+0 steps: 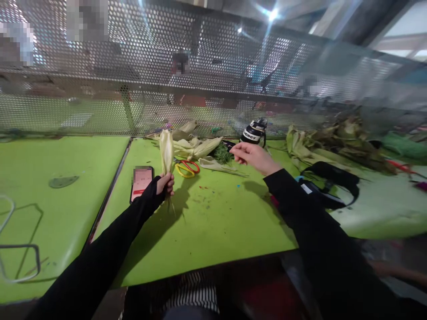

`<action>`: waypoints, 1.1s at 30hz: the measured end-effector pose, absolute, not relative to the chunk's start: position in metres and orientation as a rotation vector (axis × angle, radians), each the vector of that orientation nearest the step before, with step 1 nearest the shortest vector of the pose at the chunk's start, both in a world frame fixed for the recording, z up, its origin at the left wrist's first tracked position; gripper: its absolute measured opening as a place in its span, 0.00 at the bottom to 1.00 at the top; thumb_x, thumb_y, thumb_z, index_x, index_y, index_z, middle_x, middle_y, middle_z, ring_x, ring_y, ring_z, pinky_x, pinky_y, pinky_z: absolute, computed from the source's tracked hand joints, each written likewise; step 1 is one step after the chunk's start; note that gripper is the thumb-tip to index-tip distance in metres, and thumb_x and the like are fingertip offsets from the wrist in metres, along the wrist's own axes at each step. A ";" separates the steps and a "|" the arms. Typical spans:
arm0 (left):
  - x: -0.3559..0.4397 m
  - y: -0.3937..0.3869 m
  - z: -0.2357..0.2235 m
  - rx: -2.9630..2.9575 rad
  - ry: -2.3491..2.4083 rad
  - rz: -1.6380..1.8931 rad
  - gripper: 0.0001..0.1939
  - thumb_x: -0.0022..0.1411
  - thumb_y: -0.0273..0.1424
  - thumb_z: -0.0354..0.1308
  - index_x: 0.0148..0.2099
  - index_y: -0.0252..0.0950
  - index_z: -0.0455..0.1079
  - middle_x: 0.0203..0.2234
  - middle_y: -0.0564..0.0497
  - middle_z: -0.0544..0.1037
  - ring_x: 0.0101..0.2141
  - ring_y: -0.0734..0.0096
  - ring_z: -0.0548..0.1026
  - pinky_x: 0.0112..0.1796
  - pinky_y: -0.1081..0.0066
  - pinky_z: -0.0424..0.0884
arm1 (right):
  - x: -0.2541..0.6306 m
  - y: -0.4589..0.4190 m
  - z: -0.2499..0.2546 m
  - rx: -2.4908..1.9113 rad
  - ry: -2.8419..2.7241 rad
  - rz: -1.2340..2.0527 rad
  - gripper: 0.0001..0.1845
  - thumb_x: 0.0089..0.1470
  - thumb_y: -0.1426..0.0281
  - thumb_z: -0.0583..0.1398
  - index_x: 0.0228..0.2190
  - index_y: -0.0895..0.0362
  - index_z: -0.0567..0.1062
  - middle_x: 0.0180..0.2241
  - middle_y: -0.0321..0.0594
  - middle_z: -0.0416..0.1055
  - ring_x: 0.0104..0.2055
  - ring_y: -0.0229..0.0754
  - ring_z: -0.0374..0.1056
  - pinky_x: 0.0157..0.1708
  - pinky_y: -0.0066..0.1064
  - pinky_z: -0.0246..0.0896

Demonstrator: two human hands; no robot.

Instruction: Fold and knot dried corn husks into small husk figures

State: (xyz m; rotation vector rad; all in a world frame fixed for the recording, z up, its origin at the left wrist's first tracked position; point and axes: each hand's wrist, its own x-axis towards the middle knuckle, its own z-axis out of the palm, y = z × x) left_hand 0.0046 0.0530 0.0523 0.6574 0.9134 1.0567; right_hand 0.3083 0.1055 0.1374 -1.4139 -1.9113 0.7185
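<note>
The long, papery, pale cream corn husk (167, 149) is edged in a yellower tone. The flat, smooth, lime-green tabletop (213, 231) is flecked with dark, red and blue specks. The loop-handled scissors (187, 168) are coloured yellow and orange-red. The squat black bottle (252, 134) is banded in white. The heaped, dry husks (347, 138) appear, through blur, to be browned.
</note>
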 end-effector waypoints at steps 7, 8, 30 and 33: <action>0.013 0.046 0.067 0.634 0.887 1.063 0.15 0.71 0.28 0.41 0.29 0.35 0.57 0.14 0.61 0.55 0.12 0.84 0.52 0.15 0.81 0.50 | 0.331 0.137 0.099 -1.949 -1.924 0.127 0.12 0.59 0.64 0.59 0.39 0.59 0.75 0.37 0.46 0.75 0.40 0.45 0.70 0.40 0.36 0.64; 0.013 0.044 0.068 0.629 0.903 1.061 0.16 0.71 0.28 0.41 0.29 0.35 0.56 0.13 0.61 0.54 0.12 0.84 0.50 0.15 0.81 0.49 | 0.340 0.143 0.091 -2.018 -1.884 0.108 0.12 0.59 0.65 0.59 0.40 0.60 0.74 0.39 0.48 0.75 0.42 0.47 0.70 0.42 0.38 0.64; 0.101 0.078 0.062 0.698 0.838 0.984 0.15 0.69 0.27 0.42 0.28 0.35 0.59 0.24 0.50 0.74 0.24 0.77 0.74 0.29 0.77 0.71 | 0.275 0.112 0.087 -1.578 -1.975 0.924 0.11 0.61 0.66 0.57 0.31 0.60 0.75 0.30 0.43 0.76 0.23 0.32 0.64 0.19 0.22 0.55; 0.101 0.085 0.048 0.770 0.873 0.944 0.15 0.70 0.29 0.42 0.29 0.35 0.60 0.20 0.52 0.71 0.21 0.76 0.73 0.27 0.74 0.71 | 0.240 0.090 0.073 -1.476 -2.040 0.795 0.08 0.56 0.68 0.61 0.28 0.59 0.75 0.26 0.37 0.73 0.26 0.34 0.65 0.25 0.24 0.57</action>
